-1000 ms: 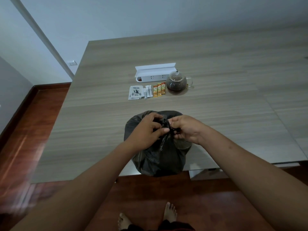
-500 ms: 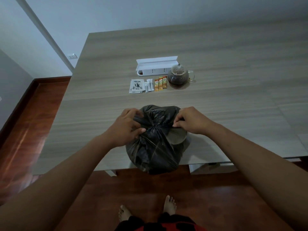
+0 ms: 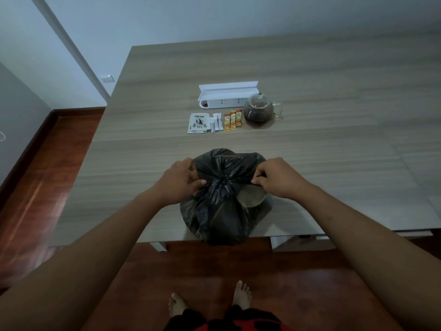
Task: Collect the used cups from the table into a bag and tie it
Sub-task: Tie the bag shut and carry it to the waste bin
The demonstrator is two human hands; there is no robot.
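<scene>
A full black plastic bag [image 3: 222, 211] stands on the near edge of the wooden table [image 3: 310, 163], its bottom bulging over the edge. A knot sits at its top centre. My left hand [image 3: 180, 181] pinches one flap of the bag on the left of the knot. My right hand [image 3: 276, 176] pinches the other flap on the right. A pale cup rim [image 3: 253, 198] presses against the thin plastic under my right hand. No loose cups are visible on the table.
Further back stand a glass teapot [image 3: 259, 111] with dark tea, a white power strip box [image 3: 226, 95], a tea packet [image 3: 199, 123] and several small sachets [image 3: 232, 120]. Red wooden floor [image 3: 47, 175] lies left and below; my bare feet are near the table edge.
My hands have moved apart from the bag's centre, drawing the two flaps outward to left and right and tightening the knot. The view has shifted slightly.
</scene>
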